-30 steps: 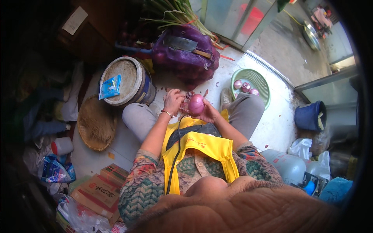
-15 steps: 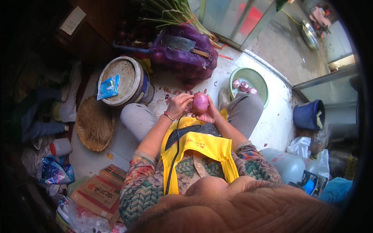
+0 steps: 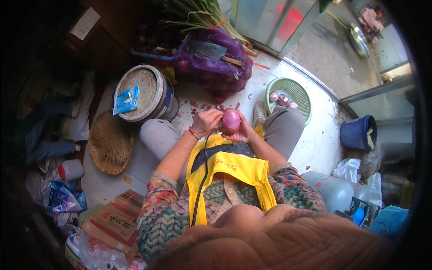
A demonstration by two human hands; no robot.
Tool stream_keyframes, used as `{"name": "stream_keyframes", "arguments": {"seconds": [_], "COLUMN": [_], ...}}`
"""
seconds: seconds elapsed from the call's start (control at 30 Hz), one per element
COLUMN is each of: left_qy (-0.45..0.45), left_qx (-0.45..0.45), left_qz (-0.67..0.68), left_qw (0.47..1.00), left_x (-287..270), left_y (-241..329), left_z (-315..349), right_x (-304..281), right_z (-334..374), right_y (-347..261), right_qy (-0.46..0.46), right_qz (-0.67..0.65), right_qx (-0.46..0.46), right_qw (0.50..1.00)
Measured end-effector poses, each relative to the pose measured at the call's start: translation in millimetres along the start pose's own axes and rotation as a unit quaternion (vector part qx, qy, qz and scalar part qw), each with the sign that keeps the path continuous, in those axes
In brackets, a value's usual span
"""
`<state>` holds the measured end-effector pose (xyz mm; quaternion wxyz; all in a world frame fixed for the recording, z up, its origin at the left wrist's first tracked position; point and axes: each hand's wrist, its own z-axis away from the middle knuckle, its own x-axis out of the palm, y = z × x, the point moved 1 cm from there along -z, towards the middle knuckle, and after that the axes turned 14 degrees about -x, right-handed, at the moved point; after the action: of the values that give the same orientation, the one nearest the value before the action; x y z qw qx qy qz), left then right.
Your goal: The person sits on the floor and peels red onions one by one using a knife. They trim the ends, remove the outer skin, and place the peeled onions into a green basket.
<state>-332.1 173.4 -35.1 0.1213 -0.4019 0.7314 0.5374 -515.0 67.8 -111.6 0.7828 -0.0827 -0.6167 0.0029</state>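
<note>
Straight ahead sits a purple mesh sack (image 3: 213,74), a green basket (image 3: 304,100) to its right. Nearer, the left hand (image 3: 207,122) touches (I cannot tell whether it pinches) and the right hand (image 3: 245,131) cups an onion (image 3: 231,121). Should that cupped grip loosen, the smooth onion could slip onto peelings (image 3: 206,107).

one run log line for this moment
right hand: holding purple onion | left hand: at onion's left side | green basket: three onions inside | cleaver: on purple net sack
</note>
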Motion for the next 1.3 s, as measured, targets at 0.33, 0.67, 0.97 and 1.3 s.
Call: {"name": "stream_keyframes", "arguments": {"seconds": [0.33,0.67,0.97,1.3], "left_qy": [0.017,0.065,0.074,-0.109], "left_qx": [0.035,-0.026,-0.247,-0.457], "left_qz": [-0.026,-0.050,-0.094,0.593], "left_qw": [0.999,0.996,0.962,0.654], "left_x": [-1,-2,-2,59], "left_y": [-1,-17,-31,-33], "left_z": [1,-2,4,40], "right_x": [5,22,16,38], "right_z": [1,-1,1,-9], "right_y": [1,-1,-1,-2], "right_qy": [0.022,0.004,-0.011,0.017], "right_qz": [0.019,0.172,0.158,0.824], "right_qx": [0.008,-0.034,-0.039,-0.332], "right_qw": [1.000,0.984,0.987,0.459]}}
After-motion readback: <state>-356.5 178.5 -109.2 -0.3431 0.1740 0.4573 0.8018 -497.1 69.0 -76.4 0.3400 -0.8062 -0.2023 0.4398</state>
